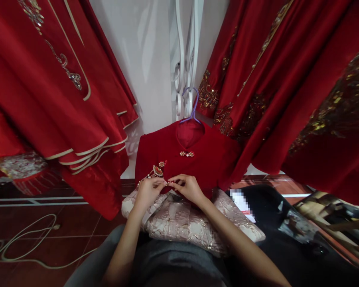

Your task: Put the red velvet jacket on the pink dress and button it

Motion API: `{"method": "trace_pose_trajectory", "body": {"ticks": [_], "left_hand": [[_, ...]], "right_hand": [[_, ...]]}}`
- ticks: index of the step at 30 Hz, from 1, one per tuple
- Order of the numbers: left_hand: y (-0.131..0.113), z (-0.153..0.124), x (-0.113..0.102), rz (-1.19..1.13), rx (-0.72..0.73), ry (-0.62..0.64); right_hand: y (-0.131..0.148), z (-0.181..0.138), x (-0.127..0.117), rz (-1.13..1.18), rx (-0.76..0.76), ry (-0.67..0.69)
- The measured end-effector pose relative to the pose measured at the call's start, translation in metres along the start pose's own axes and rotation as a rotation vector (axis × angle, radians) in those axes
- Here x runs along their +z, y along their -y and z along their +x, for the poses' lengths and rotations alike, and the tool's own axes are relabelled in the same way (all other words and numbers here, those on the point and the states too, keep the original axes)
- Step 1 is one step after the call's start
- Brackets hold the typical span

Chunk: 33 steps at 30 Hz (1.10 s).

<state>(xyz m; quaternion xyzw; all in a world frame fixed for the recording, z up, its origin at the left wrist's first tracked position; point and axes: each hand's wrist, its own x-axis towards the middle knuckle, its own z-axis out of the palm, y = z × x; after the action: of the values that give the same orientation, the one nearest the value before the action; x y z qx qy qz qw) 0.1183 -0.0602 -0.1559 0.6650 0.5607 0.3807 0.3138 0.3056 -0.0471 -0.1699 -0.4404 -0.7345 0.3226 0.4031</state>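
A red velvet-like top point(209, 159) hangs in front of me from a purple hanger point(195, 104). Low on its front my left hand point(149, 192) and my right hand point(189, 188) meet, fingertips almost touching. Each pinches a small beaded fastener point(168, 183), mostly hidden by the fingers. Above the left hand, a fan-shaped jewelled ornament point(158, 171) with dangling beads lies on the cloth. Another beaded fastener point(187, 154) joins the top below its collar. Pale pink-and-gold brocade fabric point(185, 225) spreads beneath my hands, over my lap.
Red garments with pale piping point(74, 119) hang at left, and sequined red garments point(257, 79) at right. White curved metalwork point(181, 48) holds the hanger. A pale cable point(26, 259) trails over the tiled floor. A clear plastic packet point(297, 227) lies on a black surface at right.
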Motion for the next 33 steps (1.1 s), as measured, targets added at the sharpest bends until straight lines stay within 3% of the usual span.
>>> {"method": "trace_pose_trajectory", "body": {"ticks": [6, 14, 24, 29, 33], "left_hand": [[-0.001, -0.001, 0.001, 0.011, -0.006, 0.046], [-0.007, -0.003, 0.002, -0.032, 0.005, 0.022], [0.001, -0.001, 0.006, 0.049, -0.005, -0.062], [0.001, -0.005, 0.004, 0.174, 0.115, -0.111], [0.006, -0.009, 0.005, 0.132, 0.161, -0.153]], "right_hand": [[-0.001, 0.0, 0.008, 0.156, 0.046, -0.083], [-0.001, 0.0, 0.008, 0.068, -0.004, -0.045], [0.004, -0.003, 0.019, -0.138, -0.044, -0.174], [0.01, -0.006, 0.019, -0.178, -0.054, -0.164], [0.014, -0.009, 0.016, -0.186, -0.064, -0.121]]}}
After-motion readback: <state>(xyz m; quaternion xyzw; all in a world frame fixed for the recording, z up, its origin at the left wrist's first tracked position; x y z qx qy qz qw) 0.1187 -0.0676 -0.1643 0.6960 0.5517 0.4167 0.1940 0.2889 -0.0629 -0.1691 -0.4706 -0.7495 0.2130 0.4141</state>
